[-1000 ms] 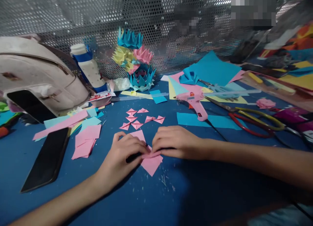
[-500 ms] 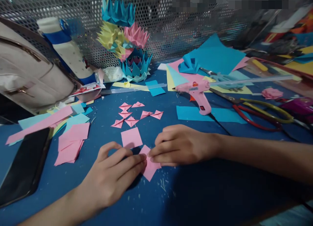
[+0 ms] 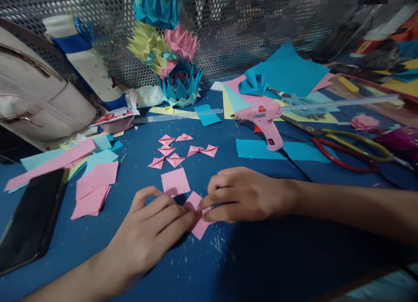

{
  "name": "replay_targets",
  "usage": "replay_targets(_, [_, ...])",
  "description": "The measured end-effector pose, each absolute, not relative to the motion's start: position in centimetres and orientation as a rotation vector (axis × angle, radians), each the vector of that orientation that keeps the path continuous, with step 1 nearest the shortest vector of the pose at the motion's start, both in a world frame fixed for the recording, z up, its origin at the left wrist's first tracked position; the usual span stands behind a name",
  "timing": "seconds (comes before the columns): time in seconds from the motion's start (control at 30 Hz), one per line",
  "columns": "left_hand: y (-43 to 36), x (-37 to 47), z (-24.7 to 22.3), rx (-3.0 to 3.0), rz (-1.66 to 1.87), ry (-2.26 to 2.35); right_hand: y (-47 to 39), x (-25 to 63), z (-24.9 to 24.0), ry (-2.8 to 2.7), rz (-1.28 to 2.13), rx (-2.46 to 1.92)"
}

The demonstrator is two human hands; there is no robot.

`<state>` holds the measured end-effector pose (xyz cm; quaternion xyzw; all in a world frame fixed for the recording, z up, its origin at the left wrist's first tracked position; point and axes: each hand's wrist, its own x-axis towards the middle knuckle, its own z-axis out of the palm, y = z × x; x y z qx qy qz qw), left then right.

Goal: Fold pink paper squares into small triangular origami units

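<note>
A small pink paper square lies on the blue table, turned corner-on, with part of it folded toward its middle. My left hand presses on its left side with the fingers held together. From the other side, my right hand closes its fingertips on the paper's right part, which they partly hide. Just behind is a flat pink square. Farther back lie several folded pink paper pieces, each with a raised ridge.
Left are a black phone, stacked pink squares, a bottle and a pale bag. At the back stand paper lotus flowers. A pink glue gun and scissors lie right.
The fingertips have shifted slightly on the paper square, the left ones a little to the right. The whole view has moved slightly; the other things lie as before.
</note>
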<state>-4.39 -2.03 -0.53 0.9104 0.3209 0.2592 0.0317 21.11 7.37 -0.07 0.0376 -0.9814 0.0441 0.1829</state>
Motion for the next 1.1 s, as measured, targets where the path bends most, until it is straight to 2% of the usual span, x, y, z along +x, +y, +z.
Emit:
replay_targets(0.3, [-2.3, -3.4, -0.3, 2.787, 0.794, 1.095, 6.8, 20.3, -0.4, -2.696, 0.022, 0.081])
replay_targets(0.73, [-2.6, -3.5, 0.5, 3.04, 0.808, 0.984, 6.3, 20.6, -0.3, -2.727, -0.136, 0.156])
replay_targets(1.1, [-2.8, -3.5, 0.4, 3.079, 0.771, 0.968, 6.5, 20.6, -0.2, -2.721, -0.125, 0.192])
